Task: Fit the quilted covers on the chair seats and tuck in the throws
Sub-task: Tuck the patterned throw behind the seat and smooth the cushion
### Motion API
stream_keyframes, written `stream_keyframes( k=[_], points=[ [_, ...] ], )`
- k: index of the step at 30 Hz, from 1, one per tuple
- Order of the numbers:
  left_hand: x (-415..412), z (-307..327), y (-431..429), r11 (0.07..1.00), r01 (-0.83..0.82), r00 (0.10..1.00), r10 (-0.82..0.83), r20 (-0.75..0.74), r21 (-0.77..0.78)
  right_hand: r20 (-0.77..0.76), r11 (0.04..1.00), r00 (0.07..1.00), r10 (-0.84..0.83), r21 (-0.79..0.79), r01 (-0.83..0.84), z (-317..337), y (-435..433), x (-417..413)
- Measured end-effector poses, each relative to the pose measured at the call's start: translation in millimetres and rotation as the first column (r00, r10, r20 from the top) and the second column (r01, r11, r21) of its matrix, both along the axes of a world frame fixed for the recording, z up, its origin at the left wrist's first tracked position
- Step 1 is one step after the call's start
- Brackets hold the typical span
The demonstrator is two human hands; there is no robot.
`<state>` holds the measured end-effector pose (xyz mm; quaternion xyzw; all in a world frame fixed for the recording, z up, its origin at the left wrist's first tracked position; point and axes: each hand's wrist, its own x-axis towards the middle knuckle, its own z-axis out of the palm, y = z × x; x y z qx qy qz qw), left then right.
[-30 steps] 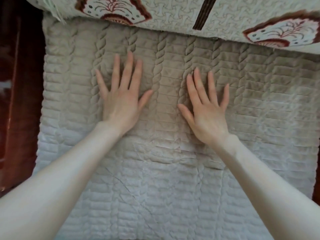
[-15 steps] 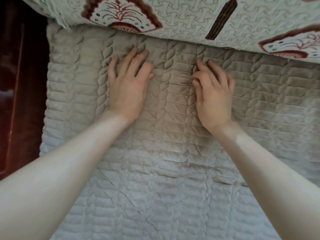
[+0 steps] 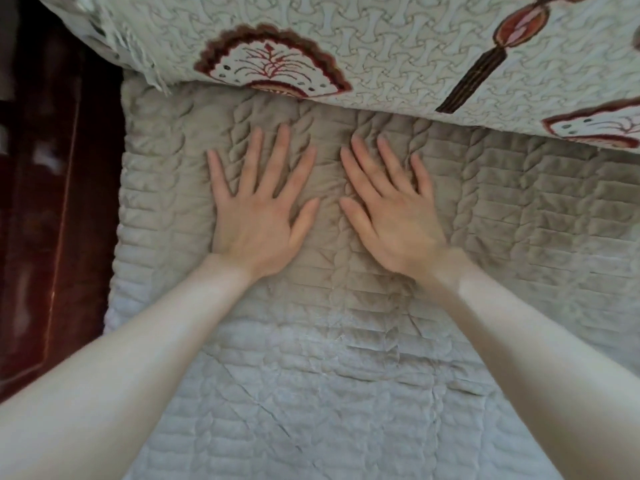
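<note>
L hand (image 3: 258, 216) is lying palm-down on the quilted cover (image 3: 519, 244), fingers straight and fanned apart, gripping nothing, just pressing flat on the fabric. R hand (image 3: 391, 220) is doing the same right beside it: palm down, fingers straight and spread, holding nothing, a bit blurred at the wrist. The thumbs are pointing toward each other w/ a narrow strip of cover showing btwn them, not touching. Both forearms are coming in bare from the bottom corners.

The cover is lying spread out flat, beige, w/ twisted cable-like ribs running front to back and short horizontal quilting bars btwn them. It's filling most of the view, its left edge sitting next to the dark red-brown wood frame (image 3: 52, 220). Fabric is bunching in small puckers around the fingertips; nearer the person it's looking paler and creased.

The throw (image 3: 381, 39) is hanging across the top of the view, pale w/ red-brown fan shapes and a lantern w/ dark tassel. Its lower edge is overlapping the back of the cover, just beyond the fingertips, not touching them; a frayed fringe is showing at its left corner
</note>
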<state>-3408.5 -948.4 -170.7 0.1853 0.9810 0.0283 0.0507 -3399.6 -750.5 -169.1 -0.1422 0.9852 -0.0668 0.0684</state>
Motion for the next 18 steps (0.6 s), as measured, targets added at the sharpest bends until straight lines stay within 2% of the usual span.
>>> stream_keyframes(
  k=[4,8,13,16,18],
  points=[
    [-6,3,0,0.999,-0.026,1.0,0.026,0.005,0.026,-0.004,0.999,0.999,-0.034,0.006,0.034,2,-5,-6],
    [-31,8,-1,0.998,-0.064,0.998,0.064,0.005,-0.003,0.023,0.999,0.999,0.044,0.024,-0.045,6,2,-32],
    [-40,7,-2,0.995,-0.09,0.996,0.09,-0.007,0.049,0.048,1.0,0.999,-0.001,-0.017,0.002,7,0,-37],
    [-52,2,-4,0.99,-0.141,0.99,0.141,0.006,0.011,0.039,1.0,0.999,-0.025,-0.015,0.026,4,3,-44],
    [-56,2,-1,0.99,-0.14,0.989,0.14,0.038,0.001,0.085,0.999,0.996,-0.032,-0.002,0.032,2,2,-49]
  ],
)
